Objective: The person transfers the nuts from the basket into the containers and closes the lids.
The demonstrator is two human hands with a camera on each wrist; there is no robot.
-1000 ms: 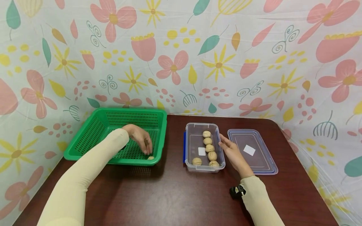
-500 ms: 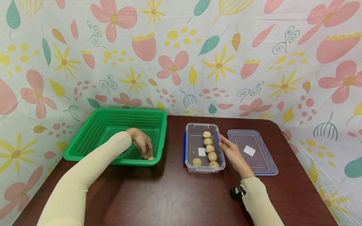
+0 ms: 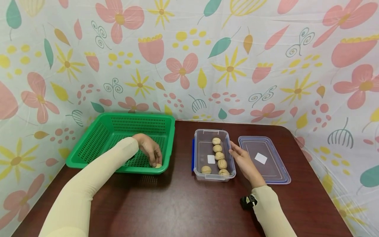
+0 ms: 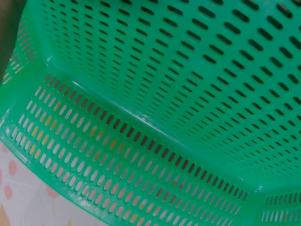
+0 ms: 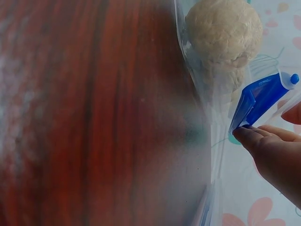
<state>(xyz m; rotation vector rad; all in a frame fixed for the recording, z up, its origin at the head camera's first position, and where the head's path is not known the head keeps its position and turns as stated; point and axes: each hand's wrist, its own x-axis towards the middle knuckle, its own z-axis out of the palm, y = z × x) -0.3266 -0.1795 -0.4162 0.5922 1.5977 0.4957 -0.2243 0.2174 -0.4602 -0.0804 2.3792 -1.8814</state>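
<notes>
My left hand [image 3: 150, 149] reaches down into the green plastic basket [image 3: 118, 169] and pinches a walnut [image 3: 158, 166] at its front right corner. The left wrist view shows the perforated basket wall [image 4: 141, 165], with the walnut out of sight. My right hand [image 3: 244, 161] rests against the right side of a clear plastic container [image 3: 202, 131], its fingers fairly straight. In the right wrist view, its fingertips [image 5: 247, 134] touch the container's blue latch flap [image 5: 258, 101]. Several walnuts [image 3: 219, 155] line the container's right side, and one walnut [image 3: 206, 169] sits at its front left.
A clear lid [image 3: 266, 144] with a white label lies to the right of the container. A second blue latch [image 3: 193, 154] sticks out on the container's left. All stand on a dark brown table [image 3: 183, 204] before a flower-patterned cloth [image 3: 189, 65].
My left hand has shifted slightly right and down in the basket, its fingers closing in around the walnut. My right hand and the container have stayed put.
</notes>
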